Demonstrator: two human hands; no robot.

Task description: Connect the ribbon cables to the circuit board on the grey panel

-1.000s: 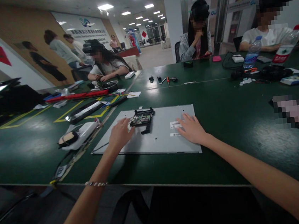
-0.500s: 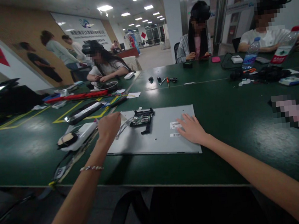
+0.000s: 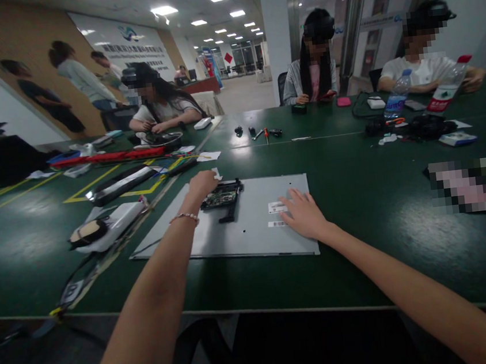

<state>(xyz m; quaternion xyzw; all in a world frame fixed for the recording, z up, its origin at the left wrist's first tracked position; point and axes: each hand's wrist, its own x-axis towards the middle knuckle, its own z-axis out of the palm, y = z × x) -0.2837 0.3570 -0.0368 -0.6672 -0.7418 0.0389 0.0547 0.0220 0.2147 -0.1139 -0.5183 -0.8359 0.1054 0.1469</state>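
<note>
A flat grey panel (image 3: pixel 240 234) lies on the green table (image 3: pixel 357 193) in front of me. On its far part sits a green circuit board in a black bracket (image 3: pixel 222 196). My left hand (image 3: pixel 203 184) hovers closed at the board's far left corner, and a small white piece (image 3: pixel 217 174) shows at its fingertips. A bead bracelet is on that wrist. My right hand (image 3: pixel 302 214) lies flat on the panel with its fingers spread, beside two white labels (image 3: pixel 275 207).
A white device (image 3: pixel 104 225) and a long black bar (image 3: pixel 121 184) lie to the left. Screwdrivers and small parts (image 3: pixel 264 134) sit further back. Bottles (image 3: pixel 396 101) and black gear (image 3: pixel 423 126) stand at the far right. Three people sit across the table.
My left hand pulled back to the left off the board, then moved forward to the board's far left corner, now closed. My right hand stayed flat on the panel.
</note>
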